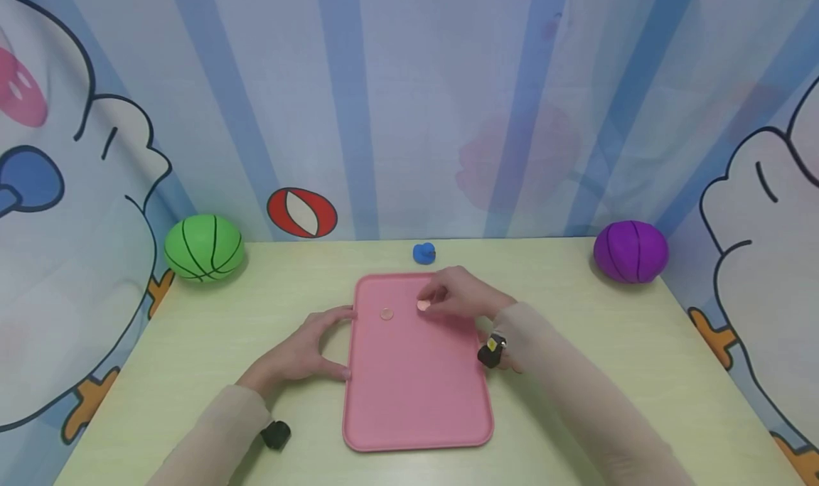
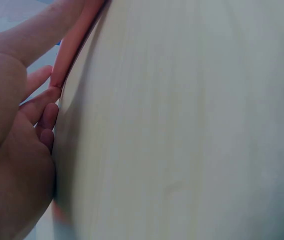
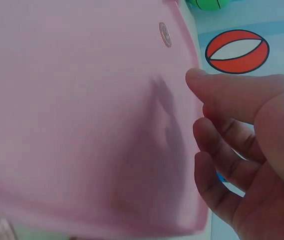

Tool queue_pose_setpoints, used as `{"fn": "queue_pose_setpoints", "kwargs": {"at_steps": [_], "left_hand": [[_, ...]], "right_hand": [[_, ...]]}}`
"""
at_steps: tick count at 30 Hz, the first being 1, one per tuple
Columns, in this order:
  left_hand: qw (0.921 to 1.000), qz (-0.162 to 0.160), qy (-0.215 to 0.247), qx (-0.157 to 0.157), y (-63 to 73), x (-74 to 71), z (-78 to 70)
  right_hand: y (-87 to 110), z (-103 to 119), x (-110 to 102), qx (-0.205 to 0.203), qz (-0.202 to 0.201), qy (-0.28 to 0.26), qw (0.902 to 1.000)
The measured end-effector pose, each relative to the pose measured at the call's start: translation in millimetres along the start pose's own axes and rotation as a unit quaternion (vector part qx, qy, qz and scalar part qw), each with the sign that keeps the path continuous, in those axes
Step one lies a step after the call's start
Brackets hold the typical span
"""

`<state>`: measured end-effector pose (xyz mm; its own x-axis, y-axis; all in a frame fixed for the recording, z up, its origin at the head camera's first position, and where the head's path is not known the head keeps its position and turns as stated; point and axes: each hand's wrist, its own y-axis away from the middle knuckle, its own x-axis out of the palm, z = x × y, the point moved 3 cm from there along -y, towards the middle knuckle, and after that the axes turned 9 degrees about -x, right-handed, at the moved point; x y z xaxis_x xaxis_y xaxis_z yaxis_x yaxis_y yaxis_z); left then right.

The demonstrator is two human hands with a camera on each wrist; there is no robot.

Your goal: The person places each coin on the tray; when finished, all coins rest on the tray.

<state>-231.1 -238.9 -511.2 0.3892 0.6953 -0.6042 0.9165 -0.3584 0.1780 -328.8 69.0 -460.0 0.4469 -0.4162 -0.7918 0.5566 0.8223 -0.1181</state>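
Note:
A pink tray [image 1: 416,401] lies on the table. My right hand [image 1: 463,293], over its far right part, pinches a small round coin [image 1: 424,305] between thumb and fingers. In the right wrist view the thumb [image 3: 231,92] hides that coin, and the hand's shadow falls on the tray. Another coin [image 1: 387,314] lies flat on the tray to the left, its marked face showing in the right wrist view. My left hand [image 1: 301,351] rests beside the tray's left edge, fingers and thumb spread, tips touching the rim. In the left wrist view its fingers [image 2: 47,107] lie along that edge.
A small blue toy [image 1: 424,253] sits just beyond the tray's far edge. A green ball [image 1: 205,248] stands at the table's back left corner, a purple ball [image 1: 630,252] at the back right. A printed, striped curtain [image 1: 409,116] hangs behind the table [image 1: 307,422].

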Motion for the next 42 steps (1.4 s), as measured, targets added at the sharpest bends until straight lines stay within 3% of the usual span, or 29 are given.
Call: {"fn": "queue_pose_setpoints", "kwargs": {"at_steps": [14,25,42], "left_hand": [[1.0,0.004,-0.003,-0.006,-0.3,-0.6,0.2],[0.9998,0.002,-0.004,-0.021,-0.3,-0.4,0.4],[0.9998,0.004,-0.001,-0.02,0.6,-0.5,-0.6]], "right_hand": [[-16.7,4.0,16.7,0.063,0.017,0.04,0.9971],[-18.6,0.2,23.4,0.083,0.013,0.046,0.9954],[-20.0,0.3,26.5,0.108,0.003,0.048,0.993]]}}
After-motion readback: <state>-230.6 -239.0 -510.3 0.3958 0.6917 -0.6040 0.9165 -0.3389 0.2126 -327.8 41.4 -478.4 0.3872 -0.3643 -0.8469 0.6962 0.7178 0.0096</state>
